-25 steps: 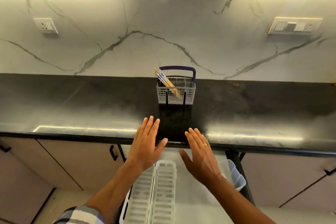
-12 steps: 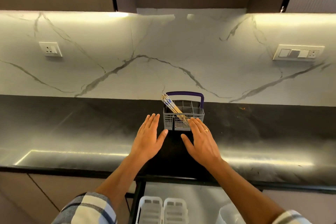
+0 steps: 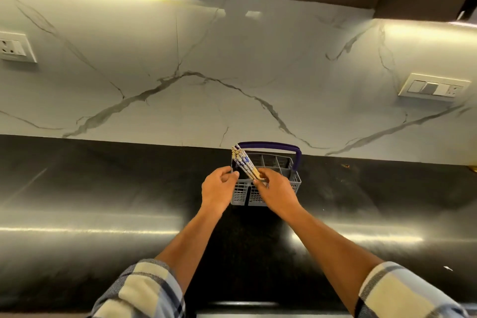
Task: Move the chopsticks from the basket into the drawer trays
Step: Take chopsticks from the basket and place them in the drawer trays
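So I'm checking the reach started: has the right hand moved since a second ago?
Yes. The right hand has moved away from the counter's front edge, forward to the cutlery basket, its fingers now at the chopsticks.

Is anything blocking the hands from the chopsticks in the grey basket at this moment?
Nothing visible does. The right hand already has its fingers at the bundle of blue-patterned wooden chopsticks, which leans out of the grey plastic basket left of its purple handle. The left hand is at the basket's left edge.
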`<state>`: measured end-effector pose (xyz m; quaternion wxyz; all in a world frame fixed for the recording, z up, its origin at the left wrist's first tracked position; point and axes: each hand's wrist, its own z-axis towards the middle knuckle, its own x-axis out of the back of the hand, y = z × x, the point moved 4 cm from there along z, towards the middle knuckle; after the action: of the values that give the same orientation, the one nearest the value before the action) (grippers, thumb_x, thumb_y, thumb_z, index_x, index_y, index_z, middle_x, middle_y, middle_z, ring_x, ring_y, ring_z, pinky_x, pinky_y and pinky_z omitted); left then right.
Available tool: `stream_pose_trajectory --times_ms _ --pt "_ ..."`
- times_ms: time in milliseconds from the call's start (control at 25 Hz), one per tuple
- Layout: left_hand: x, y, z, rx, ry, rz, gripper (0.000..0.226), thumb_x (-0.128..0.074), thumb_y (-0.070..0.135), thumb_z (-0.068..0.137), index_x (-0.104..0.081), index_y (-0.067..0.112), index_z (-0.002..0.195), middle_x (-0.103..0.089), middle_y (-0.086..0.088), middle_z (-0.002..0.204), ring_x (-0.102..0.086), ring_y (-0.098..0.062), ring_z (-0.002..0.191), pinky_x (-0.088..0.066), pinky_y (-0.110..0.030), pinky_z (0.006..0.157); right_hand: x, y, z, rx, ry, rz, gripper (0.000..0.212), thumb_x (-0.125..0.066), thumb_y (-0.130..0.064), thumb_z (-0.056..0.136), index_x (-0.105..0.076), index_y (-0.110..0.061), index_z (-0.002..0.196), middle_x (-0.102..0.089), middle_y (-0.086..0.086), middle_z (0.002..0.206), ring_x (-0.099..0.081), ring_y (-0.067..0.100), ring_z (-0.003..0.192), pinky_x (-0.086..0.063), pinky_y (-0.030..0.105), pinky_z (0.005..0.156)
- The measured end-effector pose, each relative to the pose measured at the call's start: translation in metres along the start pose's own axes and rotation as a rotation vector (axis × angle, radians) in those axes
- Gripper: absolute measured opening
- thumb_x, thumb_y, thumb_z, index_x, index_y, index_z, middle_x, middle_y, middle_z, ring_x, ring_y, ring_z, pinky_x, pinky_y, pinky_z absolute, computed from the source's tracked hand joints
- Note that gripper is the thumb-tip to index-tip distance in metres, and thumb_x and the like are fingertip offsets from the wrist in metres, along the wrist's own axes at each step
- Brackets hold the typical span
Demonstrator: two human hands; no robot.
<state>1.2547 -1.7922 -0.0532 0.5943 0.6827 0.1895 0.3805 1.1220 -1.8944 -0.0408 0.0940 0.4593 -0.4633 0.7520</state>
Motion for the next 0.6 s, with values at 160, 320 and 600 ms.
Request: stream_pose_trajectory --times_ms 160,320,600 --pt "-0.024 -0.011 0.022 0.11 0.042 -0.133 0.034 -0.067 0.027 0.091 -0.066 0.018 0.124 -0.07 0.007 0.103 -0.065 -0.008 0.092 -0.054 -0.033 0.094 -0.004 0.003 0.042 -0.02 -0.021 -0.03 0.044 -0.059 -0.031 0.096 -0.05 -0.021 0.138 -0.065 0.003 0.12 -0.065 0.017 0.097 -0.056 0.033 0.081" --pt "-0.045 -0.013 0.033 0.159 0.037 -0.179 0.028 -0.07 0.031 0.088 -0.072 0.02 0.115 -0.071 0.01 0.092 -0.068 -0.007 0.087 -0.058 -0.036 0.089 -0.01 0.008 0.065 0.052 -0.123 -0.075 0.037 -0.059 -0.028 0.096 -0.056 -0.023 0.133 -0.067 0.001 0.117 -0.062 0.009 0.085 -0.049 0.02 0.07" --pt "-0.052 -0.006 0.04 0.152 0.137 -0.132 0.017 -0.07 0.032 0.088 -0.073 0.021 0.102 -0.065 0.016 0.075 -0.068 -0.007 0.077 -0.06 -0.033 0.079 -0.006 0.015 0.074 0.1 -0.095 -0.015 0.023 -0.066 -0.034 0.091 -0.07 -0.025 0.112 -0.071 -0.006 0.093 -0.064 0.005 0.075 -0.055 0.023 0.071"
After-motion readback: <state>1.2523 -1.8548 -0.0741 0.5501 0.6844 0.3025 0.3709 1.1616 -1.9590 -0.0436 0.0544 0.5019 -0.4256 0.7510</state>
